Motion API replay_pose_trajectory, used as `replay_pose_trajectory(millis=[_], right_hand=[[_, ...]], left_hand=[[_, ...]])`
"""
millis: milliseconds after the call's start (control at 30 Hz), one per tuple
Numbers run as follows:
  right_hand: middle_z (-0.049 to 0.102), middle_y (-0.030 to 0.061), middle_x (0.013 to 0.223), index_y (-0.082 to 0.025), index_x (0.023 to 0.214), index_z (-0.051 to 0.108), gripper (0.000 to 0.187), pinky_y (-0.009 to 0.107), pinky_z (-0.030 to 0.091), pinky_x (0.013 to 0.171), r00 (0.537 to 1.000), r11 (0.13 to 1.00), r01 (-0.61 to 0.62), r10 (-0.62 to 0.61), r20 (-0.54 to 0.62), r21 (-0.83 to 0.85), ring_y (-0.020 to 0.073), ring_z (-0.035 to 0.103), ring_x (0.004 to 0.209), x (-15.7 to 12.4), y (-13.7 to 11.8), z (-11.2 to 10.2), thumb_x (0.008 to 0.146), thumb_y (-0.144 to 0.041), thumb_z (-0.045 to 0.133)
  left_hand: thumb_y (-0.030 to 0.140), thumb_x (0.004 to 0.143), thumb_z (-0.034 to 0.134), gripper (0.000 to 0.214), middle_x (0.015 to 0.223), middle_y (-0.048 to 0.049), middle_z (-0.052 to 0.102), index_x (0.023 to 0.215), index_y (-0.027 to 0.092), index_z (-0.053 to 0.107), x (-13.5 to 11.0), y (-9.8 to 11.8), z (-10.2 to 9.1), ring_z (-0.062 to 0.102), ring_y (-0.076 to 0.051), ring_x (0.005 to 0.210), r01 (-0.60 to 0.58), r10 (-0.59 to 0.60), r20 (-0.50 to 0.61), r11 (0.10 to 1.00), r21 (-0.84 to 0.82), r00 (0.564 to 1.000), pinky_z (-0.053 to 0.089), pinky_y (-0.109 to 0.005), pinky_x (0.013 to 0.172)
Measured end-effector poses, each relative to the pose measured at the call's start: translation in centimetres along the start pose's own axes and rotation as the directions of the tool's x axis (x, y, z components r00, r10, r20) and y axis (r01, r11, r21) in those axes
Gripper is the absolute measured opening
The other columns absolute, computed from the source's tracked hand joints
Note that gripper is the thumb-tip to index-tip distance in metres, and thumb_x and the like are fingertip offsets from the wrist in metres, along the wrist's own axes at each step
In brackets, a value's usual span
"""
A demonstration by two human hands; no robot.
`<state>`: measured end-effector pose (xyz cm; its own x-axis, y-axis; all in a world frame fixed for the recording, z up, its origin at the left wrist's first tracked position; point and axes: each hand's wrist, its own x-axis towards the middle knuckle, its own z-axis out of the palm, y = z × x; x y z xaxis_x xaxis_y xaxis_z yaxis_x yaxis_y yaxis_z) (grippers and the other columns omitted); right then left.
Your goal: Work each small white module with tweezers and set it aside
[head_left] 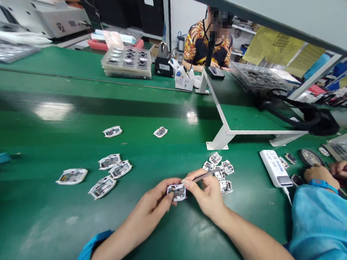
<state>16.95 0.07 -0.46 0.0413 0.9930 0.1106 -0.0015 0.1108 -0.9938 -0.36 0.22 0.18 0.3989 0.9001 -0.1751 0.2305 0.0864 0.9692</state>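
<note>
Head view, and the action sits on the near side of the white-legged stand [243, 120], a little left of its closest leg: a small white case [180, 193], open face up with the tiny parts inside showing, held over the green tabletop [148, 112]. The left hand [155, 205] has it pinched, fingers closed on the rim, thumb over the face. And the right hand [207, 193]! Fingers narrow around a thin grey tool [205, 175], thumb and forefinger right up at the case's upper corner; one end of the tool juts away, the other is lost behind the fingers. Whether it meets the case, I can't tell.

To do this well, I'd say: left grip firm at the edges, thumb light on those parts, case level, right wrist steady, and the tool's loose end lifted clear of the five cases [227, 167] bunched just before the stand's near leg. Six more cases [102, 187] lie well left of the stand, out of the way. Right of that leg, a white box [274, 165] trails its cable [288, 195], and beyond it, a neighbour's hands [320, 175] are busy too.
</note>
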Motion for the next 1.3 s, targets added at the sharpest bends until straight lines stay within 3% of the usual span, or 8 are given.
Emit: replay_pose_trajectory(millis=[333, 467, 600, 1000, 1133, 1300], right_hand=[[0.073, 0.0020, 0.074, -0.020, 0.077, 0.069, 0.010, 0.028, 0.053, 0.065, 1.000, 1.000, 0.018, -0.018, -0.014, -0.014, 0.0174, 0.068, 0.070, 0.0, -0.1, 0.0, 0.080, -0.028, 0.072], [0.073, 0.0016, 0.073, -0.020, 0.080, 0.071, 0.010, 0.028, 0.054, 0.065, 1.000, 1.000, 0.001, -0.002, -0.027, -0.012, 0.0171, 0.068, 0.068, 0.0, 0.1, 0.1, 0.080, -0.030, 0.073], [0.076, 0.0033, 0.083, -0.020, 0.085, 0.073, 0.011, 0.032, 0.056, 0.076, 0.993, 1.000, 0.019, -0.019, -0.119, -0.002, 0.0199, 0.071, 0.079, -0.1, 0.5, -0.1, 0.078, -0.028, 0.076], [0.076, 0.0032, 0.078, -0.021, 0.081, 0.072, 0.005, 0.031, 0.056, 0.070, 0.998, 0.997, 0.069, -0.068, -0.017, 0.042, 0.0189, 0.071, 0.074, -0.5, 0.6, 0.3, 0.080, -0.025, 0.074], [0.076, 0.0044, 0.081, -0.023, 0.083, 0.072, 0.003, 0.037, 0.055, 0.076, 0.976, 0.976, 0.216, -0.215, 0.038, -0.003, 0.0214, 0.072, 0.079, -0.5, 0.4, 0.2, 0.082, -0.024, 0.074], [0.079, 0.0037, 0.084, -0.027, 0.087, 0.071, 0.006, 0.043, 0.050, 0.081, 0.865, 0.852, 0.500, -0.481, 0.143, -0.159, 0.0235, 0.072, 0.081, -0.5, -0.4, -0.3, 0.084, -0.022, 0.071]], left_hand=[[0.040, 0.080, 0.065, 0.034, 0.067, -0.0023, 0.066, 0.102, 0.013, 0.068, 0.4, -0.1, 0.5, 0.055, -0.016, 0.060, 0.110, -0.125, -0.045, 0.962, -0.252, 0.991, 0.043, -0.027, 0.055], [0.037, 0.080, 0.068, 0.030, 0.071, -0.0027, 0.066, 0.098, 0.014, 0.070, 0.2, 0.6, 0.4, 0.056, -0.016, 0.061, 0.151, -0.188, -0.049, 0.894, -0.422, 0.981, 0.044, -0.027, 0.055], [0.037, 0.080, 0.068, 0.025, 0.078, -0.0032, 0.067, 0.092, 0.015, 0.071, 0.1, 1.3, 0.2, 0.059, -0.016, 0.063, 0.165, -0.238, -0.058, 0.811, -0.561, 0.970, 0.046, -0.026, 0.053], [0.046, 0.084, 0.064, 0.030, 0.063, 0.0006, 0.065, 0.085, 0.017, 0.065, -0.1, 1.2, 0.9, 0.054, -0.013, 0.055, 0.126, -0.179, -0.082, 0.891, -0.435, 0.980, 0.043, -0.024, 0.052], [0.050, 0.081, 0.066, 0.035, 0.059, 0.0013, 0.063, 0.086, 0.016, 0.064, 0.0, 0.9, 0.6, 0.053, -0.013, 0.054, 0.141, -0.194, -0.078, 0.888, -0.439, 0.978, 0.040, -0.022, 0.048], [0.054, 0.076, 0.069, 0.040, 0.052, 0.0031, 0.060, 0.085, 0.015, 0.064, 0.1, 0.9, 0.3, 0.048, -0.011, 0.048, 0.170, -0.233, -0.096, 0.885, -0.433, 0.968, 0.035, -0.020, 0.043]])
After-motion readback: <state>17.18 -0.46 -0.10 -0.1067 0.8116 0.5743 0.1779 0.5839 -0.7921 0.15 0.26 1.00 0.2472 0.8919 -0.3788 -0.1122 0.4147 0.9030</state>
